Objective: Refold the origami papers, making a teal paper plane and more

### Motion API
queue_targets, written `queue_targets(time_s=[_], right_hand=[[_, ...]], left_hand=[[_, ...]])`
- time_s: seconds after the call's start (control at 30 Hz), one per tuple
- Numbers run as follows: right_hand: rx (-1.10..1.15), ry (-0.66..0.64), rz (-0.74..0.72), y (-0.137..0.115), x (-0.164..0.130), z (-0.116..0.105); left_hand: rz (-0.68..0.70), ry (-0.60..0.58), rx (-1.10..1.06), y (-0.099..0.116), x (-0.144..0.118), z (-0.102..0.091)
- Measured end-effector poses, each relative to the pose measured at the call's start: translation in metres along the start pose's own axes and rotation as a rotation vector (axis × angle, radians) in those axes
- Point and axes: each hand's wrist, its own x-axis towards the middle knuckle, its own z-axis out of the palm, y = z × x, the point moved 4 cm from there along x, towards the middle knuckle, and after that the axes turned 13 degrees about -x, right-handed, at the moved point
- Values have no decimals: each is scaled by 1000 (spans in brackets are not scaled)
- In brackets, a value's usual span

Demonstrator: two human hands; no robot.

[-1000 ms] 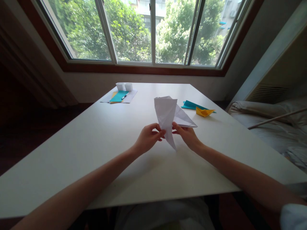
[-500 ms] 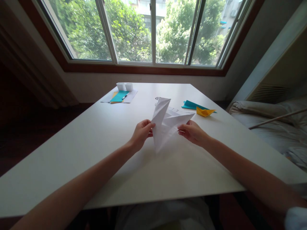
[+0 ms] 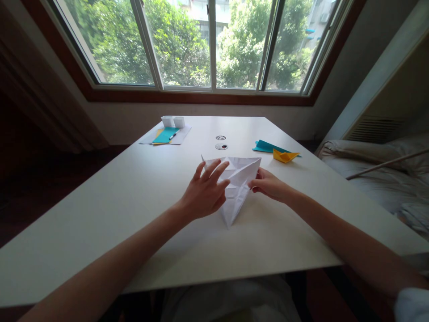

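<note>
A folded sheet of white paper (image 3: 238, 179), creased and pointed at its lower end, is held above the middle of the table. My right hand (image 3: 268, 184) pinches its right edge between thumb and fingers. Over the paper's left part lies my left hand (image 3: 208, 190), back up, with the fingers spread apart. It covers some of the folds, and whether the fingertips press on the paper is hard to see.
Two round printed pieces (image 3: 221, 146) lie beyond the paper on the white table (image 3: 117, 214). To the right are a yellow paper boat (image 3: 285, 156) and a folded teal paper (image 3: 268, 146). Back left are teal sheets (image 3: 165, 135), a pen (image 3: 174, 134) and two white containers (image 3: 178, 122).
My left hand has let go of the paper's left edge and moved over it with spread fingers. The paper has dropped and opened flatter, uncovering the round pieces. My right hand keeps its pinch.
</note>
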Motion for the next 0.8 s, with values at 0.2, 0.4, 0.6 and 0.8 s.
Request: queue_targets(time_s=[0.2, 0.4, 0.6, 0.8], right_hand=[[-138, 169, 32, 15, 13, -22], [-622, 350, -178, 19, 14, -30], [-1212, 117, -509, 4, 4, -5], [-1223, -224, -376, 19, 2, -9]], left_hand=[[-115, -272, -187, -18, -6, 11], [-104, -439, -378, -15, -7, 18], [-109, -434, -264, -14, -10, 24], [-283, -590, -286, -26, -16, 28]])
